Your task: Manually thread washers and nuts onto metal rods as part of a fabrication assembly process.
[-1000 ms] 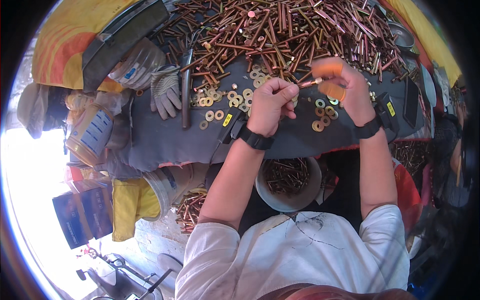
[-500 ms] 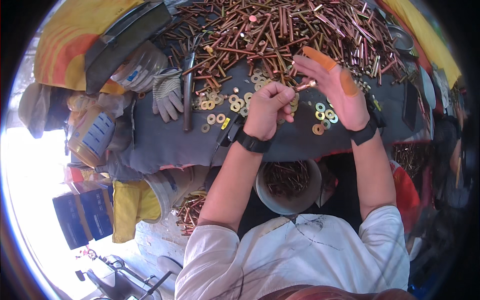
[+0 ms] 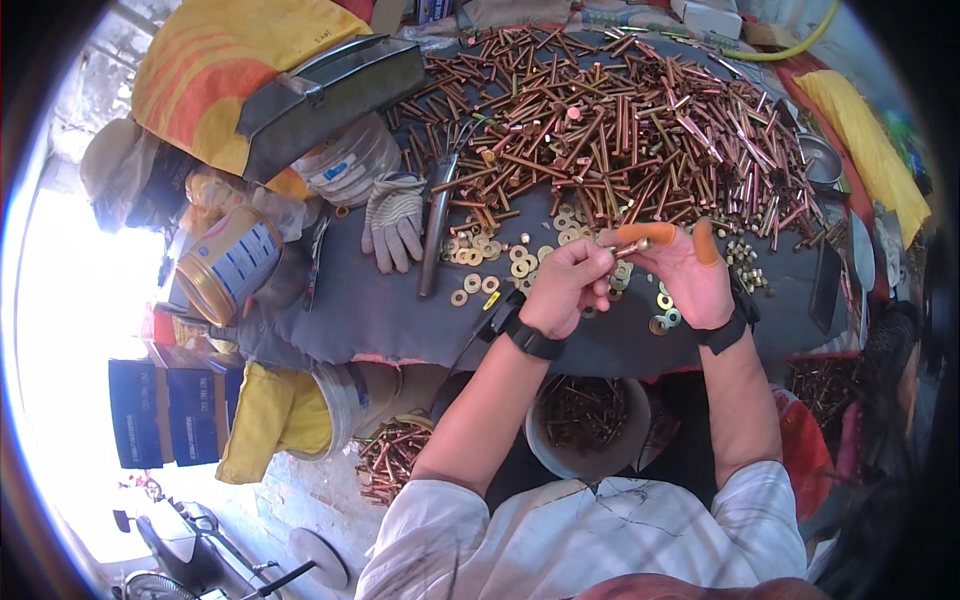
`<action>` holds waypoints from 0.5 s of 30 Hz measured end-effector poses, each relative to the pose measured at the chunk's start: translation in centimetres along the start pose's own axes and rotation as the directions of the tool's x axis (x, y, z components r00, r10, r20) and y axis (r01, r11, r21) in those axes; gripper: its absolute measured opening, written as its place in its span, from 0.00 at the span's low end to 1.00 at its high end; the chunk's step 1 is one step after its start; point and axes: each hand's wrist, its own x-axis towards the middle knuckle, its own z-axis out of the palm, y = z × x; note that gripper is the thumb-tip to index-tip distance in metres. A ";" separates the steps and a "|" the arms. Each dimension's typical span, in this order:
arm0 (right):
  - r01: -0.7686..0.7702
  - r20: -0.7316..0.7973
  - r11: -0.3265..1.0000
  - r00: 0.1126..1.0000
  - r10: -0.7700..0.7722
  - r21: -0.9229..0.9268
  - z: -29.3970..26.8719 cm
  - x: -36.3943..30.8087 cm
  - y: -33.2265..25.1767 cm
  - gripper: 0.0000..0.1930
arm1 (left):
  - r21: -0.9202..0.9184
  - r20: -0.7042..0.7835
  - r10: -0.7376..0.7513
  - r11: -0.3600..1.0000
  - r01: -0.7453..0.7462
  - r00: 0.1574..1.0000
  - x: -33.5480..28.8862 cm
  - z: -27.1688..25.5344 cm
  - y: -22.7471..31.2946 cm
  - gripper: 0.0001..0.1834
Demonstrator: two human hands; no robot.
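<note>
Bolts of coppery metal lie in a broad heap (image 3: 620,140) on the grey-padded counter (image 3: 385,315). Below its near side, under the counter's edge, a round pale bucket (image 3: 570,463) holds darker bolts; lower left of the heap, coppery bolts fill a small container whose form is partly hidden. Beside that, a pale plastic bucket (image 3: 347,398) has a yellow cloth (image 3: 262,415) hanging over its rim; its contents cannot be made out. Left of the heap sit a grey metal trough (image 3: 340,98), a clear plastic tub (image 3: 352,165) and, farther out, a tilted gold cylindrical tin (image 3: 222,268). A round metal bowl (image 3: 822,160) stands against its right side.

Just before the heap's near edge, the left hand (image 3: 572,285) pinches one coppery bolt (image 3: 632,249) between thumb and fingers. The right hand (image 3: 692,282), wearing orange finger covers, is loosely open beside it, thumb apart; whether its fingers touch the bolt cannot be told. Both hands partly block the view of flat brassy ring washers (image 3: 473,284) spread along the heap's near side. A striped grey knitted glove (image 3: 396,222) lies left of the heap.
</note>
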 end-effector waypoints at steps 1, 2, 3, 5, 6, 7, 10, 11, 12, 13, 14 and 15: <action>-0.022 0.128 0.998 0.991 0.031 -0.065 -0.9 0.1 0.0 0.39 | -0.012 -0.006 -0.010 1.000 0.010 1.000 -0.1 -0.2 0.1 0.09; 0.023 0.126 0.996 0.992 -0.012 -0.085 -1.6 0.4 0.1 0.35 | -0.063 -0.034 0.019 0.998 -0.021 0.999 0.0 -0.4 0.0 0.08; 0.019 0.136 0.997 0.991 -0.008 -0.076 -0.9 0.6 0.3 0.35 | -0.060 -0.047 0.022 0.998 -0.025 0.999 -0.3 -0.7 0.3 0.08; 0.100 -0.076 0.946 0.989 -0.129 -0.308 1.4 0.5 -0.4 0.23 | 0.049 -0.126 0.019 0.999 -0.013 0.992 -0.9 -1.1 0.8 0.08; 0.036 -0.126 0.944 0.989 -0.081 -0.329 1.5 0.3 -0.9 0.16 | 0.076 -0.102 -0.009 0.997 0.017 0.995 -1.0 -1.1 0.7 0.07; 0.027 -0.120 0.946 0.990 -0.069 -0.324 1.1 0.1 -0.8 0.16 | 0.071 -0.115 -0.009 0.997 0.017 0.993 -1.1 -1.2 0.6 0.07; 0.160 0.070 0.594 0.983 -0.171 -0.788 -0.1 0.2 -0.1 0.15 | 0.183 -0.078 -0.025 0.982 0.039 0.997 -1.6 -1.2 0.7 0.07; 0.160 0.076 0.601 0.984 -0.163 -0.783 0.1 0.1 0.3 0.15 | 0.180 -0.091 -0.024 0.983 0.040 0.996 -1.9 -1.1 0.7 0.07; 0.194 0.062 0.602 0.971 -0.232 -0.775 1.1 0.0 0.0 0.15 | 0.191 -0.124 -0.006 0.981 0.030 0.992 -2.1 -0.9 0.8 0.06; 0.226 0.045 0.601 0.953 -0.301 -0.767 1.8 0.0 -0.2 0.14 | 0.204 -0.155 0.012 0.979 0.020 0.988 -2.4 -1.0 0.8 0.05; 0.291 0.130 0.527 0.938 -0.322 -0.798 1.8 0.2 -0.2 0.11 | 0.228 -0.179 0.037 0.974 0.005 0.983 -2.6 -1.2 0.9 0.05; 0.286 0.126 0.529 0.940 -0.318 -0.799 1.0 -0.1 -0.2 0.11 | 0.225 -0.180 0.032 0.974 0.010 0.983 -2.8 -1.1 0.9 0.05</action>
